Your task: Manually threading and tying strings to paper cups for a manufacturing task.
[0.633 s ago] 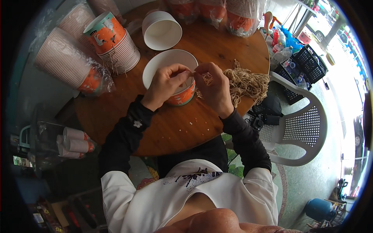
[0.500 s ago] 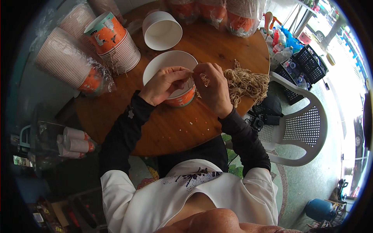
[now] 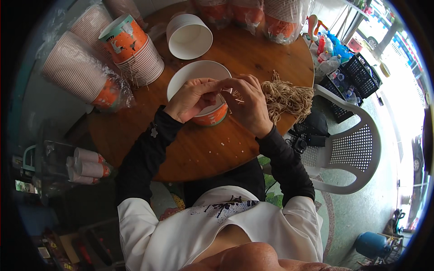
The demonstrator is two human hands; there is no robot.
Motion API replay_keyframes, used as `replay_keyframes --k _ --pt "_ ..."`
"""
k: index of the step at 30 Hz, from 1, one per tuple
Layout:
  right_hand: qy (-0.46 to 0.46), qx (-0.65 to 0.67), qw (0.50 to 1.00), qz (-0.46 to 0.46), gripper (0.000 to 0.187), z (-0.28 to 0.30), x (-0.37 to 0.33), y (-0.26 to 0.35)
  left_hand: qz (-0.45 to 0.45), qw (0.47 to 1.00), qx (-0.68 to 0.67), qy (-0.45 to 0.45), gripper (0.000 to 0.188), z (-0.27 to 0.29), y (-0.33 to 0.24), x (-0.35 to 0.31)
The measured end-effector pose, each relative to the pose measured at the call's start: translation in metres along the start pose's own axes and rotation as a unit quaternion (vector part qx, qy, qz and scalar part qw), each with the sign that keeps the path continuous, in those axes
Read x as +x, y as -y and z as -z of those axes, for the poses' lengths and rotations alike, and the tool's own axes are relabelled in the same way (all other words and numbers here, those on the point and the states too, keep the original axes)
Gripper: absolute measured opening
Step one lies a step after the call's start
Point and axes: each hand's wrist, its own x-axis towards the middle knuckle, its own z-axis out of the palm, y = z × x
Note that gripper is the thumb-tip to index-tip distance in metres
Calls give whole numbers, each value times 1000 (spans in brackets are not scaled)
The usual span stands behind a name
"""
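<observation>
Over a paper bowl (image 3: 211, 118), white inside and orange and green outside, both my hands meet fingertip to fingertip. My left hand (image 3: 187, 100) is closed in a pinch above the bowl's left and front part. Fingers curled and pressed together, my right hand (image 3: 252, 106) hangs at the bowl's right edge. Whatever lies between the fingertips is too small to name. A bundle of beige strings (image 3: 289, 97) lies just right of my right hand, and a few pale strands show near its fingers. Behind stands a white stack of paper bowls (image 3: 189, 37), mouths tilted toward me.
Stacks of orange paper bowls (image 3: 135, 56) stand at the round wooden table's (image 3: 190, 153) left, some in clear plastic. More wrapped stacks (image 3: 280, 22) line its far edge. Small pale bits (image 3: 222, 143) dot the front. A white plastic chair (image 3: 352, 149) is at right.
My fingertips have drawn closer together and now overlap, the right ones bending over the left. The bowls and strings stay in place.
</observation>
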Motion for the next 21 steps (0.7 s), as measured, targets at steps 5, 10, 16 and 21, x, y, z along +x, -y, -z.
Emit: replay_keyframes --k 5,10,16,21 --pt "-20 -17 999 22 20 -3 -3 -3 5 1000 8 15 18 -1 -1 -6" --pt "-35 88 983 -157 13 0 -9 -8 -147 937 303 -89 17 -21 -2 -13" --pt "-15 57 991 -122 11 4 -4 -2 -228 887 391 -89 13 -20 6 -17" --pt "-19 8 991 -131 8 5 -5 -4 -367 755 523 -147 8 -32 12 -29"
